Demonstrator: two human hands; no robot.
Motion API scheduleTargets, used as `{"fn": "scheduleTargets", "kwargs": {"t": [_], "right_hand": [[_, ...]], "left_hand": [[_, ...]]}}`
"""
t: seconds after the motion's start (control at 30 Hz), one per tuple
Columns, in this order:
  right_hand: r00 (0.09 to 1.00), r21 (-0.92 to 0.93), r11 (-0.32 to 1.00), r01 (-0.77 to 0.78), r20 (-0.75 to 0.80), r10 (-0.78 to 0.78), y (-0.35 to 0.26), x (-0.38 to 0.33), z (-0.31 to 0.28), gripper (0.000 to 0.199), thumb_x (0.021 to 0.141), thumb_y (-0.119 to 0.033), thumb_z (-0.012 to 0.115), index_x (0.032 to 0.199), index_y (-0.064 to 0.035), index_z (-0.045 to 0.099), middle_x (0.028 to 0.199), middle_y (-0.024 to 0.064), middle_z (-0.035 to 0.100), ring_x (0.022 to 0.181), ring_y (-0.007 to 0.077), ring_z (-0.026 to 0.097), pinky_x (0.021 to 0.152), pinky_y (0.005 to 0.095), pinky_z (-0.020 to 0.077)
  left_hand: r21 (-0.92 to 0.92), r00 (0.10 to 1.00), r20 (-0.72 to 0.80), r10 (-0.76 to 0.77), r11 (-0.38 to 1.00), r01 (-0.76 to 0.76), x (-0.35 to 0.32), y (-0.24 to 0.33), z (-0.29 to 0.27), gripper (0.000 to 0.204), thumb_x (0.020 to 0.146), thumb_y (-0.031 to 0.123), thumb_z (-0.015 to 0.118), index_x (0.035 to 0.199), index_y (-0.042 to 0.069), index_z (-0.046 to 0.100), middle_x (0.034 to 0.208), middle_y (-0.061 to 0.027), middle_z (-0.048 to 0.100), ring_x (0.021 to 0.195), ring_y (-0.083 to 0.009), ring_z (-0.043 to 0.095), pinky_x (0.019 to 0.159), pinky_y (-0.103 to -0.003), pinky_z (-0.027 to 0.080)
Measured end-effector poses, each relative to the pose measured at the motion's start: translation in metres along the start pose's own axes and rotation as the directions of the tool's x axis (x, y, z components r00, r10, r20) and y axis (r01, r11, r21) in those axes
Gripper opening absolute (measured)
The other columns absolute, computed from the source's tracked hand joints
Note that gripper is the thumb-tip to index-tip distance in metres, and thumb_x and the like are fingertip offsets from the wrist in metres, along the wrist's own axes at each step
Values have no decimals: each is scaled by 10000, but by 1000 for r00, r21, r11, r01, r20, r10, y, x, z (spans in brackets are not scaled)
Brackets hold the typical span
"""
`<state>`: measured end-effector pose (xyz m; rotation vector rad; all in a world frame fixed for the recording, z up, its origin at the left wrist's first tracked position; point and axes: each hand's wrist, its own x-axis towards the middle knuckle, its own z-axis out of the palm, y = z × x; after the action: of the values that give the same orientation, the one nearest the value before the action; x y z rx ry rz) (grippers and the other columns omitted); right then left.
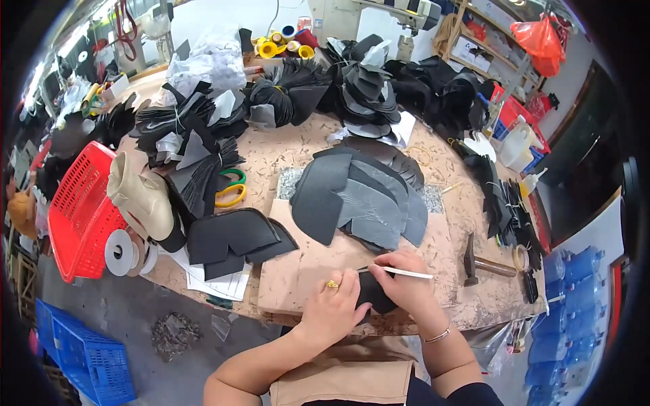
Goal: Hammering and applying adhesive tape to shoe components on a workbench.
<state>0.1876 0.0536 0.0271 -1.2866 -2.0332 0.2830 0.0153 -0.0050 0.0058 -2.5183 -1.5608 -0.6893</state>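
Observation:
At the table's near edge, a small black cut piece (374, 292) lies beneath both hands, partly covered by them. My left hand (332, 301), with a gold ring, presses and grips its left side between fingers and thumb. A thin white pen-like stick (409, 273) is held in my right hand (405, 279), which rests on the piece's right side; its tip is hidden by the fingers. Just beyond lies a loose pile of black and grey shaped pieces (376, 196). More black notched pieces (233, 237) sit to the left, over white paper sheets (227, 281).
A hammer (484, 264) lies at the right. Scissors with green and yellow handles (231, 195), a beige boot (143, 196) and a red basket (81, 210) are at the left. Bundles of black pieces (362, 95) line the back. A blue crate (88, 355) stands on the floor.

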Motion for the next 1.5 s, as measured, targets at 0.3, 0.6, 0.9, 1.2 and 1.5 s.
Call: {"fn": "scheduleTargets", "kwargs": {"t": [0.3, 0.6, 0.9, 1.2, 1.5], "right_hand": [[999, -259, 966, 5, -37, -15, 5, -8, 8, 87, 733, -142, 745, 732, -136, 659, 760, 15, 670, 844, 236, 604, 794, 394, 392], [995, -313, 947, 69, -53, -90, 1, -10, 6, 98, 705, -129, 748, 754, -146, 664, 794, 13, 649, 855, 228, 595, 804, 380, 380], [992, 87, 991, -97, -71, 104, 0, -13, -22, 140, 740, -122, 770, 828, -70, 673, 786, 81, 659, 775, 280, 617, 731, 395, 472], [985, -94, 994, -51, -171, 34, 13, -30, -11, 91, 767, -75, 729, 791, -54, 644, 742, 116, 649, 693, 309, 632, 648, 399, 496], [979, -170, 985, -19, -202, -15, 14, -33, -5, 101, 758, -61, 718, 804, -62, 628, 774, 105, 637, 737, 295, 615, 663, 399, 484]], "left_hand": [[-119, 1000, 19, 11, 993, -9, 3, -1, 6, 556, 792, 343, 681, 1219, 1, 579, 1073, -95, 556, 1033, -247, 531, 828, -364, 436], [-151, 1000, 14, 25, 988, -23, 16, -6, 8, 513, 780, 303, 676, 1228, 65, 600, 1013, -78, 554, 972, -244, 544, 795, -378, 438], [-112, 996, -11, 92, 989, -92, 21, 0, 13, 476, 779, 247, 645, 1195, 19, 600, 1066, -74, 581, 926, -242, 559, 775, -372, 460], [-207, 993, -18, 114, 972, -116, 28, -5, 12, 463, 737, 191, 653, 1156, 0, 608, 1039, -91, 584, 872, -252, 569, 736, -370, 494], [-274, 987, 59, 147, 953, -126, 41, -11, 7, 428, 734, 170, 646, 1149, 63, 631, 998, -106, 589, 824, -281, 593, 659, -373, 515]]}}
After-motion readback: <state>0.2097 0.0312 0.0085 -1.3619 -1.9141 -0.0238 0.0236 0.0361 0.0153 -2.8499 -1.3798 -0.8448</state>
